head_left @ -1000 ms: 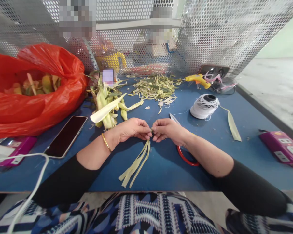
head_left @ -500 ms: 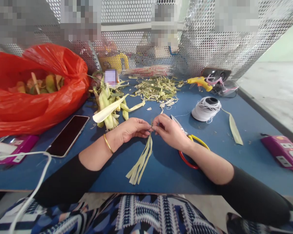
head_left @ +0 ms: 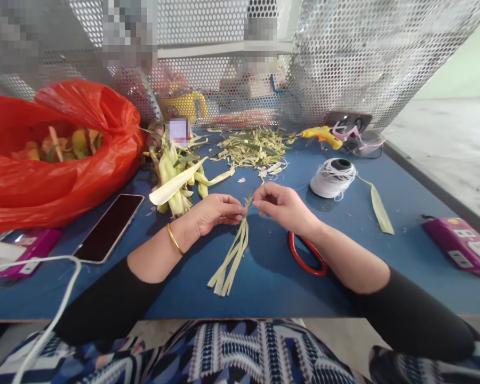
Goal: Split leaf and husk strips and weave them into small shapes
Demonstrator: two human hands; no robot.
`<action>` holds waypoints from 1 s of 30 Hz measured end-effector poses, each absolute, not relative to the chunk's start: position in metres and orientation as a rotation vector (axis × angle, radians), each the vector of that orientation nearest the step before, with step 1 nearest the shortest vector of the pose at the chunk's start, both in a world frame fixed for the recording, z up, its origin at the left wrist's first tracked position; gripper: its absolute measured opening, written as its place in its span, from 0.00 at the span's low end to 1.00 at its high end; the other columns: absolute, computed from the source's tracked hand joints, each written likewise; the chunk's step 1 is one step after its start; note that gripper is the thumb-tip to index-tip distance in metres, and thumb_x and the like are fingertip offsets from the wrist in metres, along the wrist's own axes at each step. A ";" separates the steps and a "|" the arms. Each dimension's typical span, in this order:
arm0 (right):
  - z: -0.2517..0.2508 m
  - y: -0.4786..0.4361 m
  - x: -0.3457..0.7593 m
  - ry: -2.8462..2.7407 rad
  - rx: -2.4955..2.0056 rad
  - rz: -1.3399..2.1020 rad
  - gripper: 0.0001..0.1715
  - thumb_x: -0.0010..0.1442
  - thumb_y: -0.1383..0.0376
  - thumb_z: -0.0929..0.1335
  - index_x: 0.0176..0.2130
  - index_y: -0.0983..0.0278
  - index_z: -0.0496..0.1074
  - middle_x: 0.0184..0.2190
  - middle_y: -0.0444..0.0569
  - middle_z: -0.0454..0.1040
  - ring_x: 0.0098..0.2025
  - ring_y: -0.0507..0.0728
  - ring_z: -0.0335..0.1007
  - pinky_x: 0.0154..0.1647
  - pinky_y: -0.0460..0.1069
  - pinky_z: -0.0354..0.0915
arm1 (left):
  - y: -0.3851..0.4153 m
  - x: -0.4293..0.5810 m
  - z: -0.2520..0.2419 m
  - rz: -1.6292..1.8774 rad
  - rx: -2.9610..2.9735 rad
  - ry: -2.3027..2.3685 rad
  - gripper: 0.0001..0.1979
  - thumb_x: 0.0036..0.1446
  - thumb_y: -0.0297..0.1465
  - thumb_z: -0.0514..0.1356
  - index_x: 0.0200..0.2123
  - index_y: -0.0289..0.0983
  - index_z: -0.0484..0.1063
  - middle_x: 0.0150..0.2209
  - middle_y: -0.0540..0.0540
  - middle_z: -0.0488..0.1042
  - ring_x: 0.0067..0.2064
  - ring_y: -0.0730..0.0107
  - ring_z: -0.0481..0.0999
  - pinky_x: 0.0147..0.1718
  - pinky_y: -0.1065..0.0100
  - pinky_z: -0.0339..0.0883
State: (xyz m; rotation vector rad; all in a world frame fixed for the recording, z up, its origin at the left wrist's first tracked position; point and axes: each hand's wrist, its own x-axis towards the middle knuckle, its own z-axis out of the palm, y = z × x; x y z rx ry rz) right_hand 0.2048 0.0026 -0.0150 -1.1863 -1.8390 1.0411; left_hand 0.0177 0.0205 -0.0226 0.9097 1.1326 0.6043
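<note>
My left hand (head_left: 224,209) pinches a bundle of pale green corn husk strips (head_left: 232,258) near its top, and the loose ends hang down toward me. Just right of the bundle's short frayed top, my right hand (head_left: 282,208) has thumb and forefinger closed together. Whatever lies between those fingertips is too small to make out. A fine white thread runs from the thread spool (head_left: 333,178) toward my right hand. Scissors with a red handle loop (head_left: 307,255) lie partly under my right forearm, which hides the rest of them.
Corn husks (head_left: 174,186) lie behind my left hand, with a heap of shredded husk (head_left: 254,148) farther back. A red plastic bag (head_left: 116,144), phone (head_left: 109,228), yellow glue gun (head_left: 323,136), safety glasses (head_left: 358,140), single husk strip (head_left: 381,209) and purple box (head_left: 462,242) surround the work area.
My right fingertips have moved slightly right, away from the bundle, and its frayed top now shows between my hands. My right forearm now covers the scissors' blades and yellow handle.
</note>
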 end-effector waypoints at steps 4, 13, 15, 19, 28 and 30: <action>-0.015 0.005 0.201 -1.549 -1.365 1.096 0.02 0.54 0.69 0.66 0.29 0.65 0.67 0.21 0.40 0.67 0.21 0.49 0.65 0.22 0.44 0.61 | 0.020 0.018 -0.024 0.620 0.937 1.149 0.14 0.36 0.26 0.73 0.23 0.33 0.70 0.21 0.51 0.75 0.22 0.78 0.73 0.26 0.75 0.69; -0.007 -0.006 0.186 -1.060 -1.399 1.716 0.05 0.57 0.75 0.65 0.35 0.68 0.70 0.23 0.44 0.71 0.19 0.48 0.69 0.17 0.42 0.67 | 0.016 0.020 -0.021 0.644 1.013 1.134 0.17 0.33 0.29 0.74 0.24 0.34 0.69 0.19 0.52 0.73 0.22 0.77 0.73 0.24 0.75 0.69; -0.010 -0.006 0.186 -1.063 -1.352 1.739 0.06 0.57 0.76 0.65 0.32 0.68 0.70 0.19 0.41 0.69 0.17 0.46 0.67 0.16 0.40 0.66 | 0.015 0.022 -0.020 0.656 1.043 1.134 0.18 0.31 0.29 0.74 0.23 0.34 0.69 0.18 0.53 0.73 0.22 0.77 0.73 0.24 0.75 0.69; -0.018 -0.004 0.187 -1.096 -1.308 1.666 0.08 0.54 0.77 0.66 0.27 0.67 0.70 0.18 0.39 0.69 0.17 0.45 0.67 0.16 0.39 0.64 | 0.013 0.023 -0.020 0.693 1.102 1.148 0.18 0.30 0.30 0.75 0.23 0.34 0.69 0.19 0.53 0.73 0.22 0.76 0.74 0.24 0.75 0.69; -0.017 -0.005 0.185 -1.115 -1.341 1.634 0.09 0.54 0.77 0.65 0.26 0.66 0.68 0.16 0.40 0.70 0.18 0.47 0.69 0.17 0.39 0.65 | 0.011 0.026 -0.018 0.865 1.377 1.235 0.11 0.38 0.27 0.70 0.23 0.34 0.70 0.19 0.52 0.74 0.23 0.74 0.75 0.25 0.74 0.69; -0.016 -0.005 0.185 -1.117 -1.348 1.637 0.09 0.54 0.78 0.65 0.26 0.66 0.68 0.16 0.40 0.70 0.19 0.48 0.70 0.18 0.40 0.65 | 0.010 0.026 -0.017 0.866 1.512 1.267 0.08 0.41 0.25 0.68 0.22 0.35 0.70 0.19 0.52 0.74 0.24 0.73 0.75 0.25 0.74 0.69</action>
